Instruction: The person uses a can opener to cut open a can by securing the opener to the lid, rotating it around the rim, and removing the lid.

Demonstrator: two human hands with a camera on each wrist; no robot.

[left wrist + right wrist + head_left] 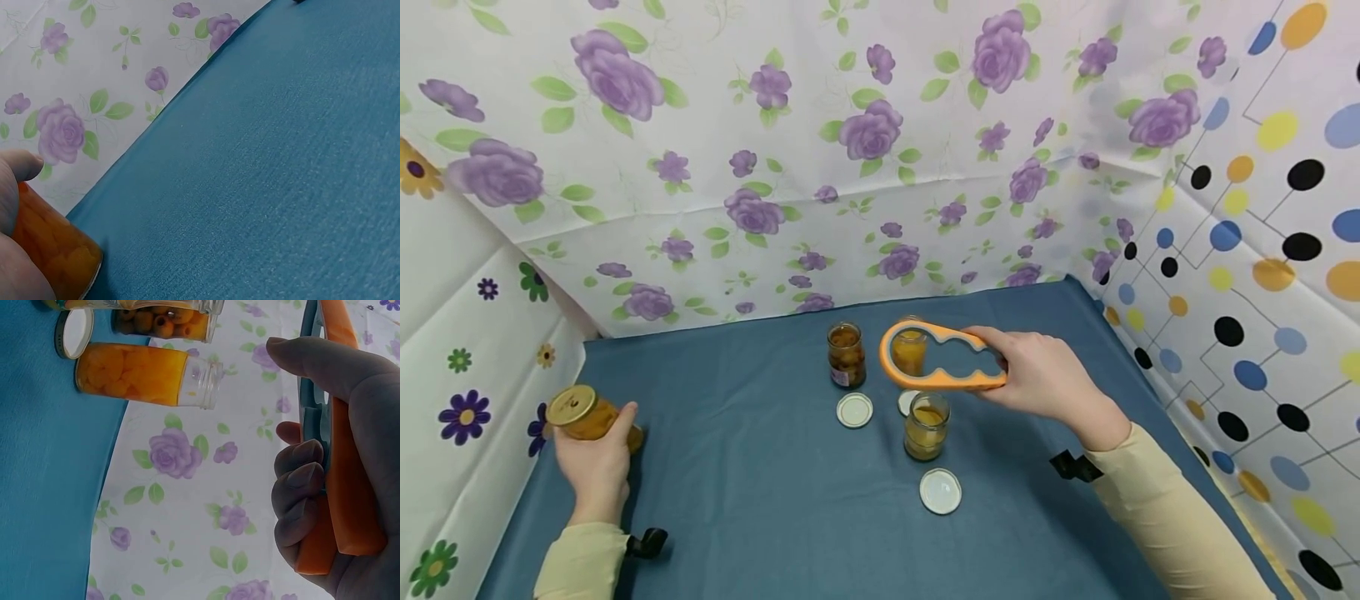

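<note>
At the left side, my left hand (597,471) grips a lidded jar (597,419) of orange contents, tilted, with its gold lid up. The lower part of this jar (59,250) shows beside the fingers in the left wrist view. My right hand (1043,373) holds an orange jar opener (943,381) with grey toothed inner edges, raised over the table. In the right wrist view the fingers wrap its handles. Behind the opener stands an open jar of orange pieces (131,372). A lidless jar with pale yellow contents (926,433) stands in front of it.
A jar of dark brown round pieces (846,358) stands at the back. Loose lids lie on the blue cloth: one near this jar (854,411), one partly hidden behind the pale jar (906,403), one in front (940,492). Patterned sheets (775,217) enclose the table.
</note>
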